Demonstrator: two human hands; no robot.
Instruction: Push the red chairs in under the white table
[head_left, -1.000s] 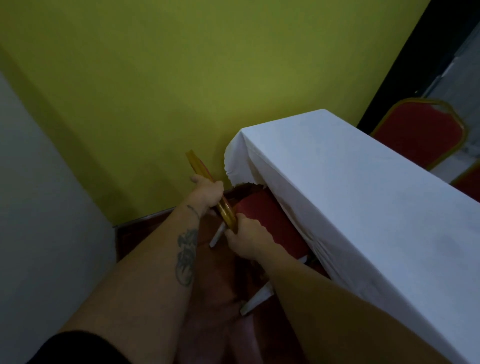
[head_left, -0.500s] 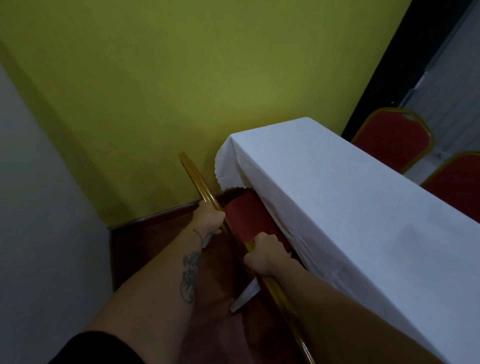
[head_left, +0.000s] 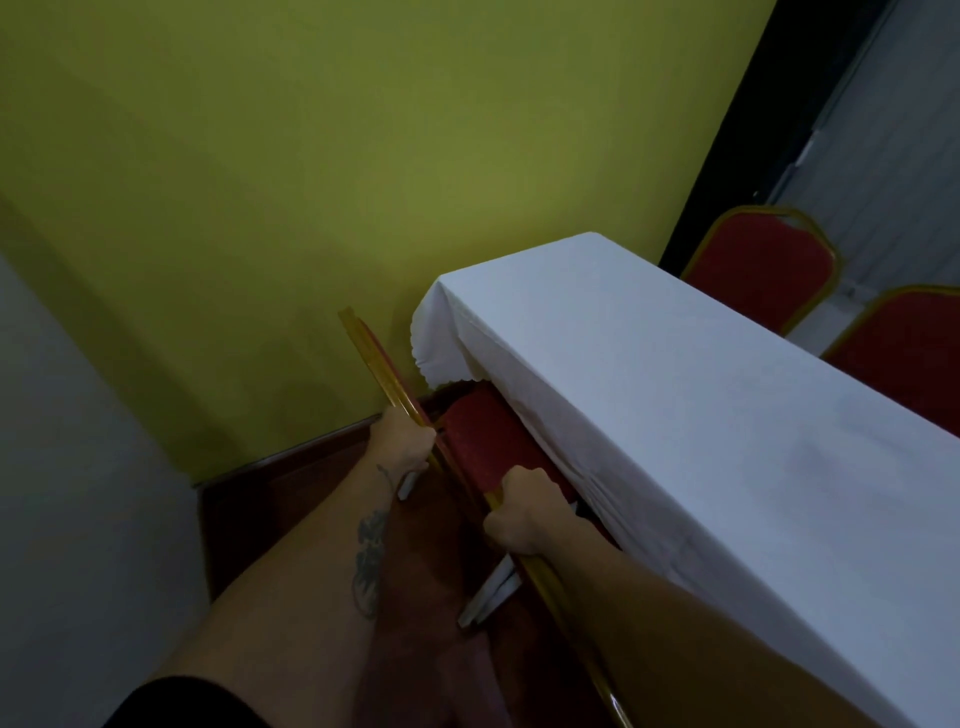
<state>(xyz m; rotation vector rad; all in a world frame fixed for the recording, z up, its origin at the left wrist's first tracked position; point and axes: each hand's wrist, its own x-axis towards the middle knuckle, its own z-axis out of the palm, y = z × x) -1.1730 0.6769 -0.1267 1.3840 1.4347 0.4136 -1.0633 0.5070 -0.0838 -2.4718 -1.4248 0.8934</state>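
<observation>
A red chair with a gold frame (head_left: 483, 441) stands at the near side of the white-clothed table (head_left: 675, 415), its red seat partly under the hanging cloth. My left hand (head_left: 402, 441) is closed around the gold top rail of the chair's back toward its far end. My right hand (head_left: 524, 512) grips the same rail closer to me. The rail runs diagonally from upper left to lower right, and the white chair legs (head_left: 491, 595) show below it. Two more red chairs (head_left: 763, 265) (head_left: 904, 348) stand beyond the far side of the table.
A yellow-green wall (head_left: 363, 182) closes the space just past the table's end. A pale wall (head_left: 78, 493) stands on the left. The floor (head_left: 291, 499) is dark red-brown. A dark door frame (head_left: 727, 130) rises behind the far chairs.
The chair's seat has gone further under the tablecloth, and the rail lies closer to the table edge. Both hands keep their hold on the rail. The view has swung slightly left.
</observation>
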